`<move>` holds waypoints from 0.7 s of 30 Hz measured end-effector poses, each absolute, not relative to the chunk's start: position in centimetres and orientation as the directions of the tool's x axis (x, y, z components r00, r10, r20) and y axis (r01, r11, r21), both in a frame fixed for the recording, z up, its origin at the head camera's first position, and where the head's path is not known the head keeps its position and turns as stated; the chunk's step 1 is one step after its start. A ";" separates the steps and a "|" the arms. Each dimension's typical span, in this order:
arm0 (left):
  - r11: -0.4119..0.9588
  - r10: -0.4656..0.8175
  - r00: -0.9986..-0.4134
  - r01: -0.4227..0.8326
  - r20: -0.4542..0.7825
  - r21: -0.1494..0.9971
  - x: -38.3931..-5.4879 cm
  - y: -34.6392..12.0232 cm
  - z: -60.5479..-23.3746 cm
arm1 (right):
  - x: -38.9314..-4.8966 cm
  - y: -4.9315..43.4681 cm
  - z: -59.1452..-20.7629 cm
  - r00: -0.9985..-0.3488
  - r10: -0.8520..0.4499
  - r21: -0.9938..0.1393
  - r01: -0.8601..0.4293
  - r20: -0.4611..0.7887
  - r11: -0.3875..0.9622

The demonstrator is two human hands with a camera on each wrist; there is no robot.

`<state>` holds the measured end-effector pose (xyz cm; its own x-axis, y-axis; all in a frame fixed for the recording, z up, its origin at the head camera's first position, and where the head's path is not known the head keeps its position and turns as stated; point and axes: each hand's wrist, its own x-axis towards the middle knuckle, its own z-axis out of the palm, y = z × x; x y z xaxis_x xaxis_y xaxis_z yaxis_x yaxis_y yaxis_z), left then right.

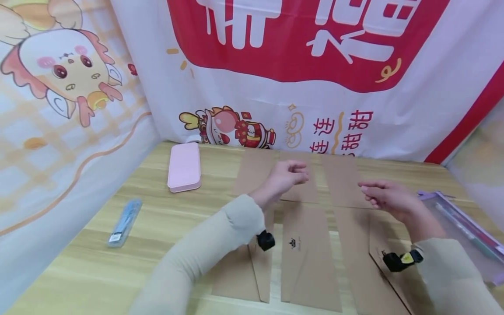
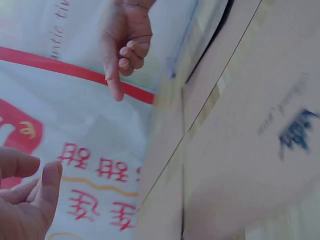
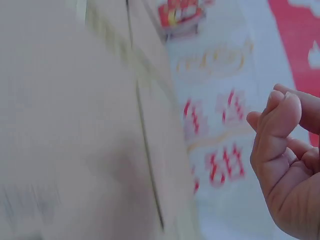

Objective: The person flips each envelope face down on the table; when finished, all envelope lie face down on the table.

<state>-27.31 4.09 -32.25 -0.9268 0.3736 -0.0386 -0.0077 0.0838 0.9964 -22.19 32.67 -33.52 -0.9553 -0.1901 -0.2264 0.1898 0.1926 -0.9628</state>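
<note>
Several brown paper envelopes lie in two rows on the wooden table. Over the back middle envelope (image 1: 301, 192) hovers my left hand (image 1: 284, 178), its fingers loosely bent and nothing in them. My right hand (image 1: 387, 197) is above the back right envelope (image 1: 341, 177), also without anything in its grasp. In the left wrist view a gap shows between the thumb and index finger of the left hand (image 2: 25, 197). The right wrist view shows the right hand (image 3: 287, 165) with thumb and fingers close together. The front middle envelope (image 1: 315, 262) bears a small black crown print.
A pink box (image 1: 184, 165) stands at the back left of the table (image 1: 157, 218). Nearer lies a clear, narrow pack with blue contents (image 1: 125, 222). At the right edge is a see-through purple-edged case (image 1: 460, 232). A printed cloth (image 1: 252, 87) hangs behind the table.
</note>
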 end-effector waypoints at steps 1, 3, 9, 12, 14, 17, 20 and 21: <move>0.058 0.386 -0.922 -0.002 -0.024 0.998 -27.1 3.1 -32.1 | -22.0 31.9 -33.3 -0.952 -0.218 -0.969 0.181 -0.215 0.167; 0.055 0.403 -0.915 0.023 -0.001 0.998 -26.6 1.2 -32.0 | -21.6 30.3 -33.1 -0.942 -0.274 -0.978 0.169 -0.196 0.120; 0.138 0.422 -0.906 0.031 -0.030 0.990 -24.7 -4.8 -33.1 | -20.2 25.8 -33.7 -0.879 -0.451 -0.986 0.166 -0.152 0.008; 0.208 0.392 -0.917 0.006 -0.078 0.978 -23.8 -7.4 -33.6 | -19.7 23.8 -34.2 -0.840 -0.523 -0.981 0.191 -0.145 -0.034; 0.254 0.376 -0.921 -0.005 -0.103 0.967 -23.3 -9.0 -33.8 | -19.3 22.5 -34.6 -0.818 -0.555 -0.975 0.217 -0.149 -0.058; 0.290 0.359 -0.925 -0.017 -0.126 0.957 -22.4 -11.2 -34.1 | -18.8 20.6 -35.0 -0.789 -0.594 -0.967 0.245 -0.156 -0.071; 0.299 0.337 -0.930 -0.038 -0.143 0.953 -21.3 -13.0 -34.7 | -18.4 18.7 -35.3 -0.772 -0.613 -0.962 0.265 -0.168 -0.070; 0.300 0.323 -0.934 -0.051 -0.152 0.953 -20.9 -13.5 -34.9 | -18.3 18.1 -35.4 -0.767 -0.618 -0.962 0.266 -0.173 -0.061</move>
<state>-20.92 -13.50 -34.91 -0.9341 0.3233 -0.1516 -0.0509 0.2997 0.9527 -18.32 18.08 -35.43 -0.7668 -0.6181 -0.1730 0.2663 -0.0611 -0.9620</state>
